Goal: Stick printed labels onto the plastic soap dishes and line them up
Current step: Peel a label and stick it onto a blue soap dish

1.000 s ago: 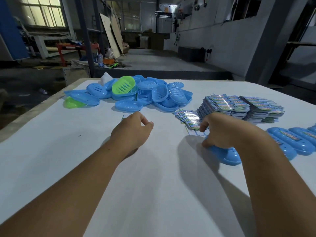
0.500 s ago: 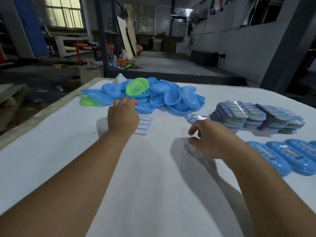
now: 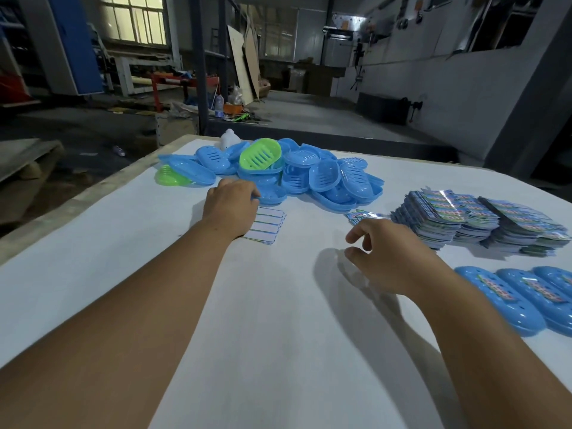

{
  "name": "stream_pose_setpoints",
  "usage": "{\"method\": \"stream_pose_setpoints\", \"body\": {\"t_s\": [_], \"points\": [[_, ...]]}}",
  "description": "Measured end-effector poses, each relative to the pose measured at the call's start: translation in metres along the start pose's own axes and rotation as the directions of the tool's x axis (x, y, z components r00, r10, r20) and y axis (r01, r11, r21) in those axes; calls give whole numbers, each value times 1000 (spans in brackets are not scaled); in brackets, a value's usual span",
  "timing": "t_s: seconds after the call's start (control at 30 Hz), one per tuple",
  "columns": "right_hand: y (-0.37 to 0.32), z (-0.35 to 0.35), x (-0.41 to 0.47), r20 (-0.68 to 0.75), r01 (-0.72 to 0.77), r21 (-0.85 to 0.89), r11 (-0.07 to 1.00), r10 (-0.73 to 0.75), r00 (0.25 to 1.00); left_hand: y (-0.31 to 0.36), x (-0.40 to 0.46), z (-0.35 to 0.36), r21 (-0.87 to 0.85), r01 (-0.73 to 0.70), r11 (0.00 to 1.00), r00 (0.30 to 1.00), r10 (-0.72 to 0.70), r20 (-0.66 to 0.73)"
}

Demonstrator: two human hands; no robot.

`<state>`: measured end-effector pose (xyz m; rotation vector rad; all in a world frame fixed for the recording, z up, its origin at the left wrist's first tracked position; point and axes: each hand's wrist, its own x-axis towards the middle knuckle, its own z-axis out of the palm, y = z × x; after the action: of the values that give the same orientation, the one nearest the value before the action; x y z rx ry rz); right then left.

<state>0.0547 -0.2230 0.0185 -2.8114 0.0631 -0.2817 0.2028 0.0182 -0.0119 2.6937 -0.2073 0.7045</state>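
Note:
A pile of blue soap dishes [image 3: 322,178] lies at the table's far side, with a green dish [image 3: 260,153] on top and another green dish [image 3: 170,178] at its left end. My left hand [image 3: 230,209] reaches the pile's near edge, and its fingers curl onto the nearest blue soap dish [image 3: 270,196]. My right hand [image 3: 390,255] hovers over the table, thumb and fingers loosely apart, holding nothing. Stacks of printed labels [image 3: 483,221] sit right of it, with loose labels [image 3: 360,215] just beyond its fingertips. Labelled blue dishes [image 3: 501,300] lie in a row at the right.
White backing sheets [image 3: 267,225] lie under my left wrist. A small white object [image 3: 230,139] stands behind the pile. The white table [image 3: 272,320] ends at a wooden edge on the left, with the workshop floor beyond.
My right hand has let go of a blue dish at the row on the right and drawn back to the middle. My left hand has moved forward from the backing sheets to the pile.

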Motion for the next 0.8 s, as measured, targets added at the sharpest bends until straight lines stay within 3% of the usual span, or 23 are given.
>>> {"method": "stream_pose_setpoints", "body": {"t_s": [0.17, 0.3, 0.4, 0.53, 0.63, 0.8], "points": [[-1, 1, 1, -24, 8, 29, 1000, -7, 1000, 10, -7, -7, 3, -145, 989, 973, 143, -180], [-6, 2, 0, -88, 84, 73, 994, -78, 993, 28, -20, -22, -162, -226, 961, 934, 166, -315], [-11, 5, -1, -137, 185, 171, 968, -163, 977, 43, -34, -32, -453, -135, 881, 984, 67, -165], [-16, 8, -2, -139, 301, 298, 906, -271, 953, 62, -46, -41, -707, 164, 688, 980, -33, 195], [-17, 9, -1, -153, 365, 333, 869, -332, 931, 74, -51, -43, -737, 251, 628, 952, -24, 304], [-13, 10, -1, -84, 317, 304, 898, -306, 948, 75, -65, -39, -679, 299, 671, 934, -59, 352]]}}
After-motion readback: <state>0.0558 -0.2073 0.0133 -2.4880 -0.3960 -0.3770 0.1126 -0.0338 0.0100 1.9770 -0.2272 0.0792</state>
